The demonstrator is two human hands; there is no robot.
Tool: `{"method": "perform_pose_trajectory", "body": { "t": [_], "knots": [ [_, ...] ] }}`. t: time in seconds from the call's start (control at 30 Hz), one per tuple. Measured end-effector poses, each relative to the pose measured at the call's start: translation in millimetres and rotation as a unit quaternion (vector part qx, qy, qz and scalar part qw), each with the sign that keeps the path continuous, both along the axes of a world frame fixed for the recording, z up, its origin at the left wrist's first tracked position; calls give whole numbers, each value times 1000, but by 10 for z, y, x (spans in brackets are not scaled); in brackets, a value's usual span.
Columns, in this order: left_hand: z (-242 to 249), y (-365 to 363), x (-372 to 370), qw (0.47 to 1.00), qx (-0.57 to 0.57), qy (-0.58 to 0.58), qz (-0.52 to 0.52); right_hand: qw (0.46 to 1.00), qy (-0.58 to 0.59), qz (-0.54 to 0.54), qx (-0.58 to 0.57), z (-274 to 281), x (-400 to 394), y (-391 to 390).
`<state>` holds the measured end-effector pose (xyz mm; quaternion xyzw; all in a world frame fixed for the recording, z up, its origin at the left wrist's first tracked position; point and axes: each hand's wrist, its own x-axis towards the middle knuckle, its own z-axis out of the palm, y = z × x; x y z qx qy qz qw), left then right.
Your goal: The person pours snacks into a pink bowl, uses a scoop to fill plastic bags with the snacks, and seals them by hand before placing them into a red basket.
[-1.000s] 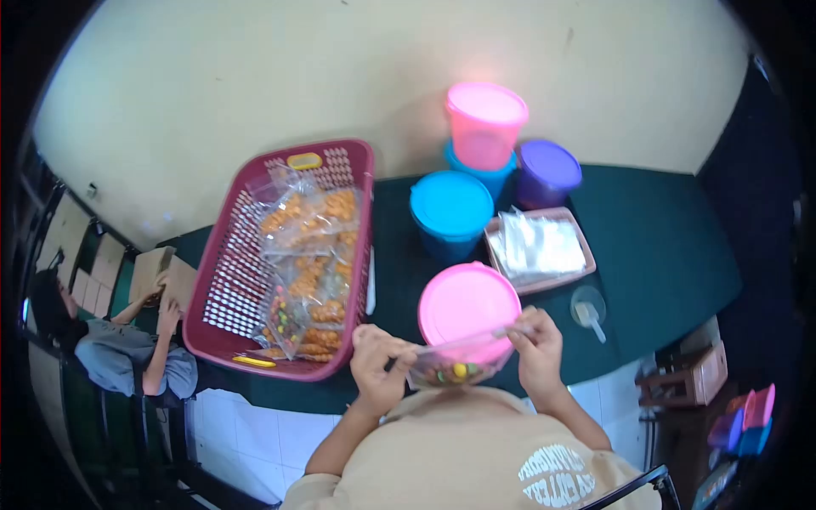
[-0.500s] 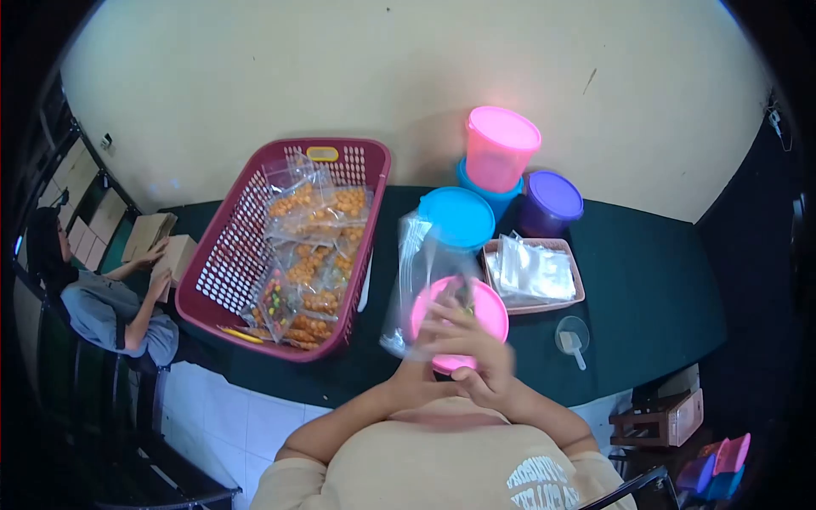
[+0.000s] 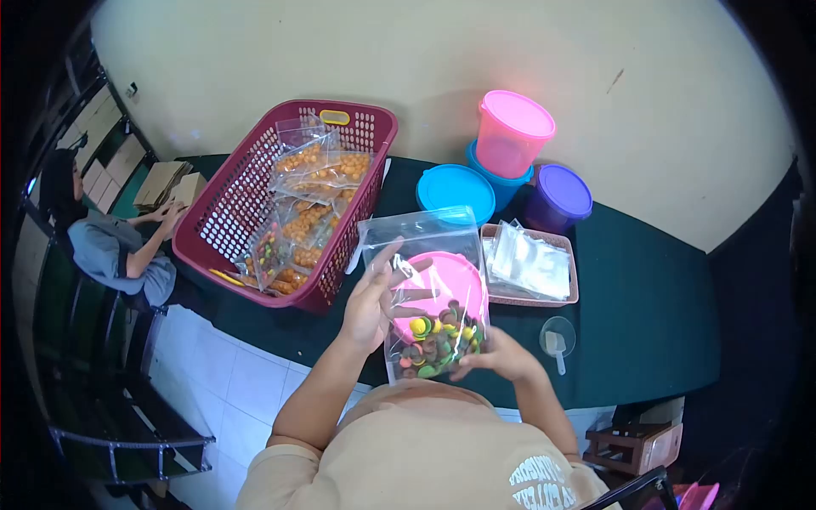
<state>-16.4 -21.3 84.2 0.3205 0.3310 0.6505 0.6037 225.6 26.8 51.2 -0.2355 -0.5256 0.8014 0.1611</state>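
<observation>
In front of me a clear zip bag (image 3: 422, 228) stands tilted, with brown, green, yellow and pink round sweets (image 3: 442, 347) gathered at its bottom. My left hand (image 3: 367, 306) holds the bag's left side, its fingers spread across the plastic. At the lower right corner, my right hand (image 3: 506, 355) grips the bag near the sweets. Through the plastic shows a pink lid (image 3: 438, 276), partly covered by the fingers. Right of the bag, a pink basket (image 3: 531, 301) holds a stack of clear plastic bags (image 3: 534, 265).
A large maroon basket (image 3: 204, 246) with several bags of orange snacks (image 3: 310, 223) stands left. Behind are blue (image 3: 456, 194), pink (image 3: 518, 119) and purple (image 3: 563, 191) tubs. A clear scoop (image 3: 557, 338) lies right. Another person (image 3: 119, 246) handles boxes at far left.
The bag, blurred and left of the hands before, now faces me with sweets visible in it. My hands have moved apart to its two sides. The camera view has shifted slightly.
</observation>
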Motion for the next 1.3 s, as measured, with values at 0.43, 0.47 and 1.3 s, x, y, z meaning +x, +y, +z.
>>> {"method": "perform_pose_trajectory", "body": {
  "t": [0.43,0.47,1.3],
  "knots": [
    [-209,-335,541,980,-159,111,-43,923,199,-323,-58,-479,595,135],
    [-199,-353,547,978,-168,107,-66,945,183,-266,-42,-444,563,135],
    [573,-679,-2285,973,-94,163,135,985,137,-48,97,503,-2986,252]
  ]
}}
